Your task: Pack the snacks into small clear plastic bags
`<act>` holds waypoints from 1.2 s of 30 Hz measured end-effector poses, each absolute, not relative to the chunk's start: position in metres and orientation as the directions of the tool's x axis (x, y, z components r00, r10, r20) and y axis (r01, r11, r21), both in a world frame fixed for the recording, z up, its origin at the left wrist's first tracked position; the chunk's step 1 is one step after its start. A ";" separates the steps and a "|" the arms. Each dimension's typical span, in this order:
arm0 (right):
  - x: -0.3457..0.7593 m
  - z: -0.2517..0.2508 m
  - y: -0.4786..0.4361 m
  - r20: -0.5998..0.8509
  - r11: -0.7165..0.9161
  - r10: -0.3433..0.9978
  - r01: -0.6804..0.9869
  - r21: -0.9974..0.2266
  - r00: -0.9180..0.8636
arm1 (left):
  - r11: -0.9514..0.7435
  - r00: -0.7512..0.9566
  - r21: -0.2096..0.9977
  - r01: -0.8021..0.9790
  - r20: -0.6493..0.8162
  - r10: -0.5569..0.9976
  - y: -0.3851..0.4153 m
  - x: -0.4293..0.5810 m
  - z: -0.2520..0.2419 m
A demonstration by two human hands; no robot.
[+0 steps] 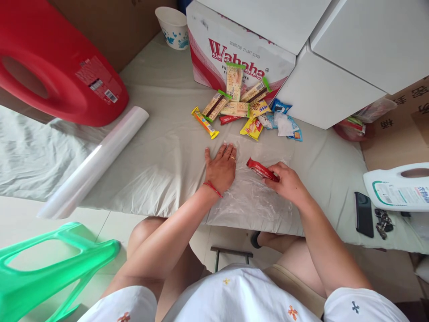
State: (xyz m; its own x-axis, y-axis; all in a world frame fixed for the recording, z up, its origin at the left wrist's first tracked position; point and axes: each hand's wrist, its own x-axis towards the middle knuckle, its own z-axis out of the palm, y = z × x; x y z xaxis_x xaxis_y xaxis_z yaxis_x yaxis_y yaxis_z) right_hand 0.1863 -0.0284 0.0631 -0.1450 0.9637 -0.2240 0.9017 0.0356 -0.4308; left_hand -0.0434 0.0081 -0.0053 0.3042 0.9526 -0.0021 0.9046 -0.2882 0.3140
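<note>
Two bare hands work close together at the near edge of a sheet-covered worktop (161, 147) in the head view. The left hand (221, 167) lies palm down and flat, fingers spread and pointing away from the person, pressing on the left part of a clear plastic bag (251, 201) that is spread on the sheet; it grasps nothing. A red cord circles its wrist, and the forearm runs straight back toward the knees. Just to its right, the right hand (284, 181) pinches one end of a red snack packet (260, 169) between thumb and fingers. The packet lies slanted over the bag, its free end pointing toward the left hand and stopping just short of it. The right wrist bends inward, the forearm coming in from the lower right. Beyond both hands, well apart from them, a pile of snack packets (241, 107) lies against a Wahaha carton (214, 44), with a paper cup (172, 27) beside the carton. A roll of clear film (97, 161) lies to the left, below a red jug (56, 67). At the right edge are a phone (363, 214), keys (382, 222) and a white bottle (398, 188).
</note>
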 end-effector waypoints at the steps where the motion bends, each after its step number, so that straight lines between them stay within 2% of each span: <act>1: 0.187 0.064 -0.030 -0.229 -0.004 0.966 0.885 -0.466 -0.116 | -0.289 0.305 0.315 0.904 -0.001 0.952 0.008 -0.043 -0.005; 4: 0.185 0.067 -0.034 -0.282 -0.136 0.959 0.829 -0.543 -0.028 | -0.293 0.309 0.317 0.902 0.000 0.951 0.008 -0.044 -0.004; 8: 0.177 0.066 -0.033 -0.327 -0.221 0.944 0.800 -0.557 0.034 | -0.292 0.308 0.316 0.903 -0.003 0.951 0.008 -0.043 -0.004; 13: 0.157 0.058 -0.032 -0.315 -0.236 0.945 0.841 -0.488 0.083 | -0.291 0.303 0.321 0.901 0.013 0.953 0.007 -0.043 -0.005; 20: 0.129 0.040 -0.028 -0.309 -0.336 0.924 0.866 -0.370 0.226 | -0.293 0.300 0.337 0.895 0.032 0.953 0.007 -0.043 -0.006; 29: 0.119 0.033 -0.027 -0.280 -0.323 0.927 0.911 -0.257 0.250 | -0.287 0.295 0.345 0.894 0.029 0.955 0.007 -0.042 -0.004; 36: 0.114 0.036 -0.029 -0.291 -0.351 0.916 0.900 -0.258 0.274 | -0.288 0.298 0.356 0.889 0.028 0.954 0.007 -0.042 -0.006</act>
State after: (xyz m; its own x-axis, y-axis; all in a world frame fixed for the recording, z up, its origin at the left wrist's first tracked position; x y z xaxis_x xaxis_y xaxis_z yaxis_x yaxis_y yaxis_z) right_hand 0.1138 -0.0287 0.0355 0.2744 0.9164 -0.2913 0.9000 -0.3515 -0.2579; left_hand -0.0423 0.0072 -0.0057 0.2979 0.9542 0.0282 0.8891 -0.2881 0.3557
